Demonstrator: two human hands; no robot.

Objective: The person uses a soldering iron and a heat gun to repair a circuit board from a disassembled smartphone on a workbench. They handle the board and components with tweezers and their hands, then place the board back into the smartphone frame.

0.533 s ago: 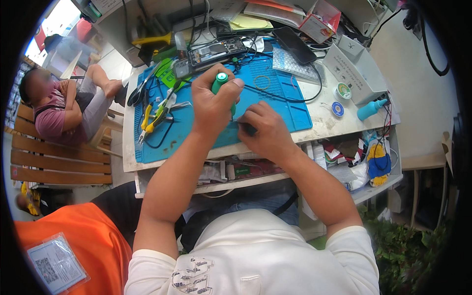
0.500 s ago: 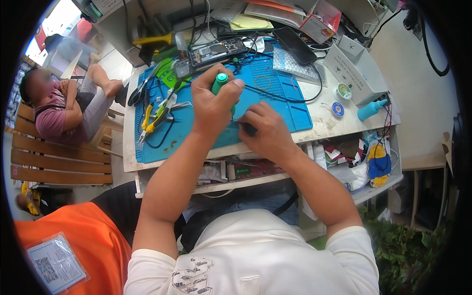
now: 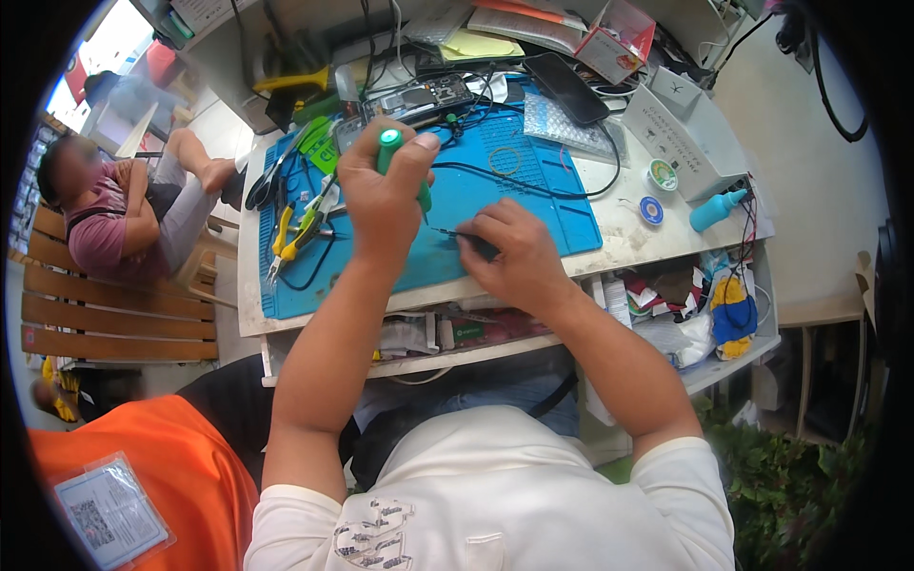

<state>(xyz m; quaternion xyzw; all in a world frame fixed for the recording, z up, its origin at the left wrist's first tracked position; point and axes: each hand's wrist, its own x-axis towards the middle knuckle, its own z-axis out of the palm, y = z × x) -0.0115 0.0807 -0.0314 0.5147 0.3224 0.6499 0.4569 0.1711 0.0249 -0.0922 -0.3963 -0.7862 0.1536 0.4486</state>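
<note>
My left hand point(image 3: 386, 195) is wrapped round a green-handled screwdriver point(image 3: 388, 143), held upright over the blue silicone mat point(image 3: 362, 276) with its tip pointing down. To its right, my right hand point(image 3: 505, 249) pinches a small dark object point(image 3: 476, 241) low over the mat. A thin piece juts from that object toward the screwdriver, and a gap shows between them. Yellow-handled cutters point(image 3: 284, 233) and other hand tools lie left of my left hand, near a green card point(image 3: 319, 145). A black cable point(image 3: 552, 195) crosses the mat behind my hands.
An opened phone point(image 3: 414, 95), a black phone point(image 3: 562, 86), bubble wrap point(image 3: 557, 124), a white box point(image 3: 676, 133), spools point(image 3: 651, 210) and a teal bottle point(image 3: 712, 211) crowd the desk. An open drawer point(image 3: 676, 314) sits below. A seated person point(image 3: 114, 228) and someone in orange point(image 3: 152, 438) are at left.
My left hand and the screwdriver have moved left and slightly up, away from the small object in my right hand. My right hand has barely moved.
</note>
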